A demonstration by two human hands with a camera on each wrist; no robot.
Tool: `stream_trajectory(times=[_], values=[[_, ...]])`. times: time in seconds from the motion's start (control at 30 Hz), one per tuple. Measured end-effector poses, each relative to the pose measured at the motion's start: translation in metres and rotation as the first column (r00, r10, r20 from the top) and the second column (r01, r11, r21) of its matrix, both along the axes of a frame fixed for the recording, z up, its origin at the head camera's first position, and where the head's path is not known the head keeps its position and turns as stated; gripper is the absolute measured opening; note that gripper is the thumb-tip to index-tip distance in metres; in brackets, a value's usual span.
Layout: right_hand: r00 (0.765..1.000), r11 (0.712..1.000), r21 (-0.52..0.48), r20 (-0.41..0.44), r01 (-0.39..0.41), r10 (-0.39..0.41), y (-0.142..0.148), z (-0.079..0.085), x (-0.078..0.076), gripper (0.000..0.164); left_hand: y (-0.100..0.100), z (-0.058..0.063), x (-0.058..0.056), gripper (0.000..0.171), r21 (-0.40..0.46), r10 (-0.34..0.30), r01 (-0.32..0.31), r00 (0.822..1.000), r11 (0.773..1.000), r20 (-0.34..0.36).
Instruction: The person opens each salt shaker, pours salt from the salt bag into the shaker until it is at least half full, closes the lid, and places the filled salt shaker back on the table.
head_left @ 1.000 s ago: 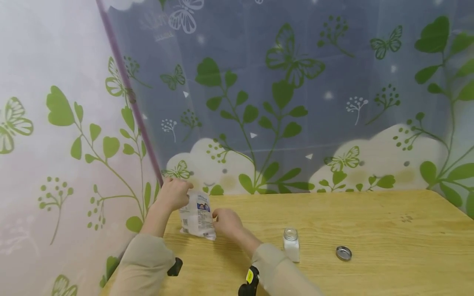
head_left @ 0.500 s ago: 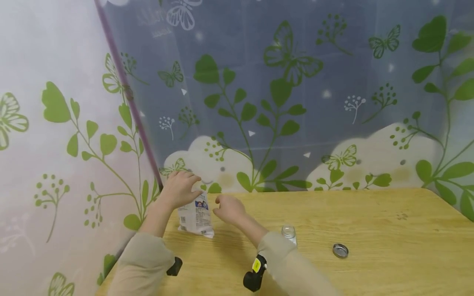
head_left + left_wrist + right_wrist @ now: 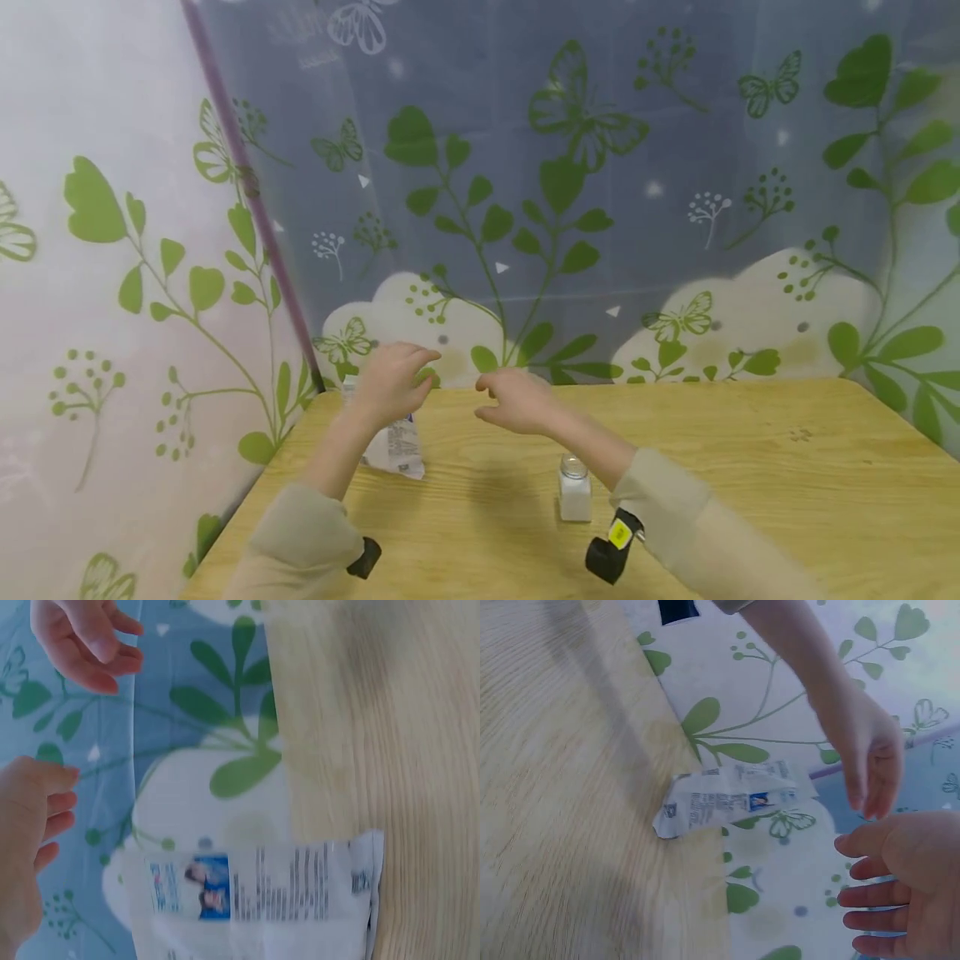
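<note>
A white printed plastic bag (image 3: 397,450) stands on the table at the left, its printed panel with a small blue picture plain in the left wrist view. My left hand (image 3: 393,383) hovers in front of the bag's upper part in the head view, fingers loosely extended, holding nothing. To its right, my right hand (image 3: 517,402) is raised over the table, also holding nothing; its fingers (image 3: 874,894) are spread and nearly straight. A square glass jar (image 3: 575,496) with white contents and an uncovered mouth stands upright below my right forearm.
The wooden table (image 3: 705,433) meets a patterned curtain (image 3: 450,208) at its back and left. A black wrist camera (image 3: 365,558) hangs by the left sleeve, another black camera (image 3: 615,550) by the right. My right sleeve covers the table right of the jar.
Both hands have let go of the bag, which stays standing. My left hand has lifted and shifted right; my right hand has moved up and right. The metal lid is now hidden behind the right arm.
</note>
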State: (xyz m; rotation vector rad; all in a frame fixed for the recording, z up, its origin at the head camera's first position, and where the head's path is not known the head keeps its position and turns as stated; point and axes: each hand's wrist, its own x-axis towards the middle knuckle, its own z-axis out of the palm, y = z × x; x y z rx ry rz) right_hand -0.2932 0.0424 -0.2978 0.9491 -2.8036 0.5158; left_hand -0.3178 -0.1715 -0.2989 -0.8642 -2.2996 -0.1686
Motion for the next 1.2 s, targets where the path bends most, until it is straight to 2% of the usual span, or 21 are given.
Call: stream_trajectory(times=[0.13,0.23,0.3,0.37,0.5,0.63,0.7,0.87,1.1,1.2], values=[[0.999,1.000,-0.021,-0.048,-0.002,0.001,0.031,0.006,0.005,0.035,0.015,-0.001,0.007,0.033,0.043,-0.022,0.018,0.995,0.999,0.096],[0.998,0.999,-0.049,-0.063,0.001,-0.005,0.052,0.005,0.008,0.034,0.027,-0.005,0.015,0.036,0.078,-0.052,0.036,0.978,0.996,0.204],[0.998,0.997,-0.077,-0.056,0.011,-0.015,0.066,0.001,0.011,0.034,0.033,-0.010,0.020,0.039,0.102,-0.065,0.037,0.954,0.994,0.293],[0.999,0.994,-0.110,-0.044,0.019,-0.024,0.079,-0.004,0.015,0.033,0.040,-0.016,0.026,0.043,0.137,-0.092,0.043,0.922,0.990,0.376],[0.999,0.986,-0.162,-0.017,0.046,-0.049,0.105,-0.018,0.022,0.031,0.053,-0.030,0.037,0.053,0.155,-0.117,0.046,0.864,0.987,0.490],[0.998,0.979,-0.194,0.004,0.069,-0.070,0.129,-0.028,0.027,0.031,0.064,-0.044,0.041,0.065,0.140,-0.118,0.048,0.831,0.989,0.544],[0.997,0.978,-0.195,0.003,0.079,-0.080,0.140,-0.031,0.028,0.032,0.069,-0.050,0.041,0.069,0.132,-0.115,0.050,0.826,0.990,0.552],[0.995,0.977,-0.188,0.010,0.104,-0.104,0.164,-0.040,0.033,0.034,0.083,-0.058,0.041,0.077,0.165,-0.147,0.059,0.791,0.985,0.594],[0.993,0.982,-0.150,0.063,0.113,-0.105,0.190,-0.054,0.041,0.042,0.101,-0.071,0.043,0.090,0.209,-0.216,0.090,0.662,0.974,0.718],[0.988,0.986,-0.115,0.108,0.122,-0.110,0.198,-0.063,0.042,0.050,0.107,-0.079,0.044,0.090,0.196,-0.211,0.097,0.656,0.976,0.725]])
